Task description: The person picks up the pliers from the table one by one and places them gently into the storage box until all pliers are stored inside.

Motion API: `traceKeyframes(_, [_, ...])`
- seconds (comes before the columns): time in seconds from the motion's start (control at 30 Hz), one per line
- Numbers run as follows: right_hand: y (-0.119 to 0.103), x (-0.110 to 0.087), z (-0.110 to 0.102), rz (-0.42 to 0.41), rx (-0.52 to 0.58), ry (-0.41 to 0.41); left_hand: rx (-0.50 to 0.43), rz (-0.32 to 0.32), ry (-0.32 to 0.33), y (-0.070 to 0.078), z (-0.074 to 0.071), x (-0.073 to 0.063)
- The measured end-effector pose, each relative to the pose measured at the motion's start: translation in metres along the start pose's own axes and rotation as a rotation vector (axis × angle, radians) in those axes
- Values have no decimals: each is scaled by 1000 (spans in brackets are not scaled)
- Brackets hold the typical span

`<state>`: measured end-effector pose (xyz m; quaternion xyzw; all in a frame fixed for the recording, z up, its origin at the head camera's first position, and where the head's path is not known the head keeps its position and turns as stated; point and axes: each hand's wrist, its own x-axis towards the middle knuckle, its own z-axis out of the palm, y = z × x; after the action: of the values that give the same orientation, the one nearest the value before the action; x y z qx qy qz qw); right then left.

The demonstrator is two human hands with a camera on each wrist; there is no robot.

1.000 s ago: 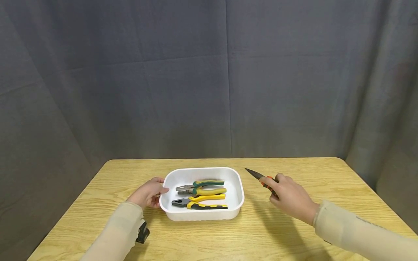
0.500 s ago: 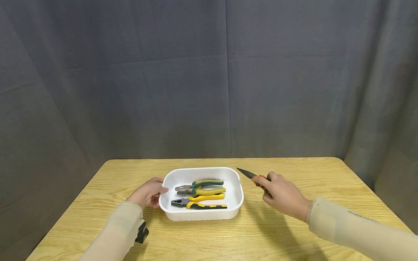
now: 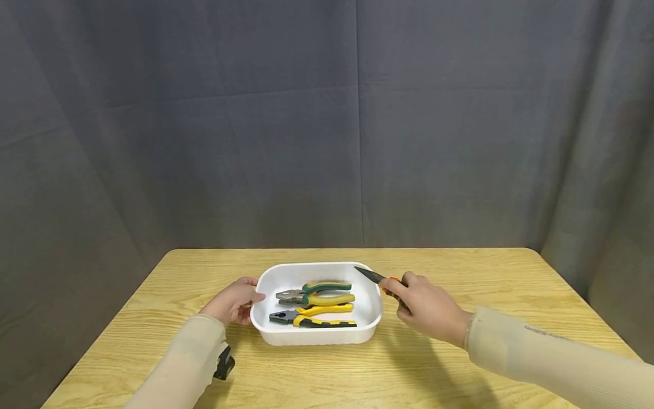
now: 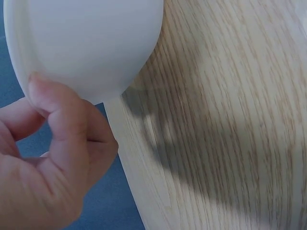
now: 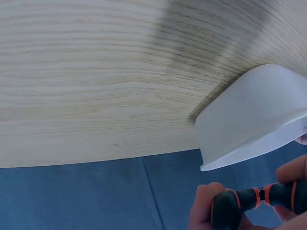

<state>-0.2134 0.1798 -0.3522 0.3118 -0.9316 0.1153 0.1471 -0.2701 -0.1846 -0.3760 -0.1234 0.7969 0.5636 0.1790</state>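
Note:
A white plastic tray [image 3: 317, 338] stands on the table. My left hand [image 3: 234, 301] holds its left end, the thumb over the rim; the left wrist view shows the tray's end [image 4: 96, 48] in that grip. Inside lie combination pliers with green and yellow handles [image 3: 329, 299] and, nearer me, combination pliers with yellow and black handles [image 3: 327, 323]. My right hand [image 3: 434, 308] grips long-nose pliers [image 3: 371, 276] with black and orange handles. Their dark tip points left, over the tray's back right corner. In the right wrist view the handles [image 5: 228, 208] lie between my fingers.
The wooden table [image 3: 511, 295] reaches to a grey curtain [image 3: 286, 142] at the back and sides. A small black object [image 3: 223, 363] shows under my left wrist. Bare wood lies right of the tray.
My right hand has moved left with the long-nose pliers, from beside the tray until their tip is over its right end. My left hand and the tray have stayed put.

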Motion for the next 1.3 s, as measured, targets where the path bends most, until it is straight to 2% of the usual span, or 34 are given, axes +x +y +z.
traceKeyframes(0.27, [-4, 6, 6, -46, -50, -9, -10, -4, -1, -1, 2, 1])
traceKeyframes(0.6, [-8, 15, 13, -139, -70, 41, -12, -9, -4, -3, 1, 3])
traceKeyframes(1.07, [-16, 29, 23, -245, -130, -20, -17, -16, -7, 0, 2, 3])
traceKeyframes(1.3, [-18, 35, 31, -322, -171, -6, -24, -20, -12, -1, 2, 2])
